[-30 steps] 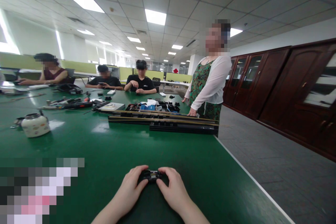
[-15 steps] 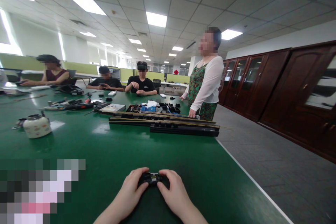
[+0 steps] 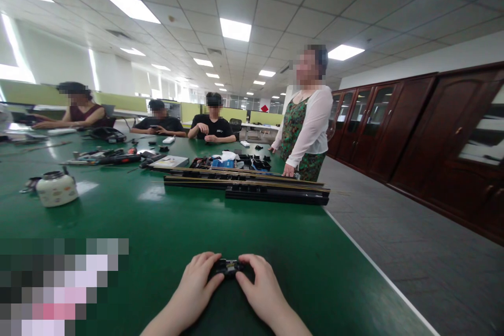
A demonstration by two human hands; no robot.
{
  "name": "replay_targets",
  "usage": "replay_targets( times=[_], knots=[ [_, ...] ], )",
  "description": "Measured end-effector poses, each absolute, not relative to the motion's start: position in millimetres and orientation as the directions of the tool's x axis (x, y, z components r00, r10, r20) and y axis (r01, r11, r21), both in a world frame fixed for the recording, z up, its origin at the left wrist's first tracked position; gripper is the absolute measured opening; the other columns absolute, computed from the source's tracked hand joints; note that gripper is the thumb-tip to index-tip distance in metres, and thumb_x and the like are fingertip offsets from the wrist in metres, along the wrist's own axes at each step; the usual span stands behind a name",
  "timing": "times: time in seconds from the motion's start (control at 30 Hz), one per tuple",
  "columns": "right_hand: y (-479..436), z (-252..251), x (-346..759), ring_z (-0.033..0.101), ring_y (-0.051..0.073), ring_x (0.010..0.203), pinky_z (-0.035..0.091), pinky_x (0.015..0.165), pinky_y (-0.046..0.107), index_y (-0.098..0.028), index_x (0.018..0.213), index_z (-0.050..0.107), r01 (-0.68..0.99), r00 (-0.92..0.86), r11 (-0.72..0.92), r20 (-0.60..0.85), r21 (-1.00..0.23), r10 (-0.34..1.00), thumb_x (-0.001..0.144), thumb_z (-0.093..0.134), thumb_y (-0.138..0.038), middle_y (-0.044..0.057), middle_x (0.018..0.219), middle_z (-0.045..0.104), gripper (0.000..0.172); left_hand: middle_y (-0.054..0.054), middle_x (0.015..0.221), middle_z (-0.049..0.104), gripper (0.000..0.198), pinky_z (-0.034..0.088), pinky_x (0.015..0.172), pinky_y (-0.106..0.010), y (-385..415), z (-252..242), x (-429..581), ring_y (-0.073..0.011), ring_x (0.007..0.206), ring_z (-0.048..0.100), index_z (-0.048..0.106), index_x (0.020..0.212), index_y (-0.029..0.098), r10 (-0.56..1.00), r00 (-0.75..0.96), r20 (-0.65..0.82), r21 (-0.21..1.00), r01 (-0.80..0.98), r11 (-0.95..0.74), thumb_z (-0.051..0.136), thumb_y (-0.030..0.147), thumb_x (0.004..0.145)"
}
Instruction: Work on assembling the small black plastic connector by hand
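Low in the head view, my two hands meet around a small black device [image 3: 229, 268] with an uncovered middle that shows pale and yellowish parts; its exact kind I cannot make out. My left hand [image 3: 196, 279] grips its left end between thumb and fingers. On the right end, the thumb and fingers of my right hand [image 3: 263, 283] are closed in the same way. The device is just over or on the green table [image 3: 165, 241]; whether it touches the top I cannot tell. Both fingertips partly cover its ends.
Long black rails [image 3: 275, 197] with thin yellowish rods lie across the table ahead. Behind them are blue and black parts [image 3: 222, 163] and tools [image 3: 118, 157]. A cream pot [image 3: 57, 189] stands left. One person [image 3: 311, 121] stands at right; several sit across.
My left fingers have shifted slightly on the device's left end. The right hand holds its place. The standing person has leaned a little to the left.
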State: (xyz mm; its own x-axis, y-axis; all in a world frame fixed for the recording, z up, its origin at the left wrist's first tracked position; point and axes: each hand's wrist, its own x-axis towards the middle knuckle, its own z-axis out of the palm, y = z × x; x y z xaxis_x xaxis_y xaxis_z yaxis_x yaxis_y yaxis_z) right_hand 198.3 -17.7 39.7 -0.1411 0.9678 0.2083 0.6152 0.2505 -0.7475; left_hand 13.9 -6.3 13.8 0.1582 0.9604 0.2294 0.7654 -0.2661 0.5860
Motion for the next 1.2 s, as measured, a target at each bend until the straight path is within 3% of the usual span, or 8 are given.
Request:
replay_targets(
  times=[0.83,1.2],
  knots=[
    [-17.1,39.9,194.1,0.057,0.02,0.093,0.042,0.086,0.032,-0.025,0.094,0.062,0.65,-0.113,0.259,0.246,-0.714,0.963,0.073,0.053,-0.026,0.002,0.095,0.065,0.023,-0.008,0.112,0.06,0.037,0.038,0.093,-0.039,-4.0,11.3,16.2,-0.0236,0.108,0.051,0.056,0.114,0.02,0.965,0.159,0.207,0.514,0.822,-0.246,0.047,0.029,0.078],
    [-17.0,40.0,192.9,0.056,0.021,0.094,0.041,0.087,0.033,-0.024,0.093,0.063,0.656,-0.117,0.251,0.233,-0.711,0.965,0.073,0.053,-0.027,0.003,0.095,0.065,0.023,-0.006,0.114,0.061,0.037,0.037,0.096,-0.039,-6.7,12.9,13.4,-0.022,0.11,0.05,0.055,0.113,0.021,0.964,0.165,0.208,0.592,0.764,-0.258,0.045,0.029,0.079]
  ],
)
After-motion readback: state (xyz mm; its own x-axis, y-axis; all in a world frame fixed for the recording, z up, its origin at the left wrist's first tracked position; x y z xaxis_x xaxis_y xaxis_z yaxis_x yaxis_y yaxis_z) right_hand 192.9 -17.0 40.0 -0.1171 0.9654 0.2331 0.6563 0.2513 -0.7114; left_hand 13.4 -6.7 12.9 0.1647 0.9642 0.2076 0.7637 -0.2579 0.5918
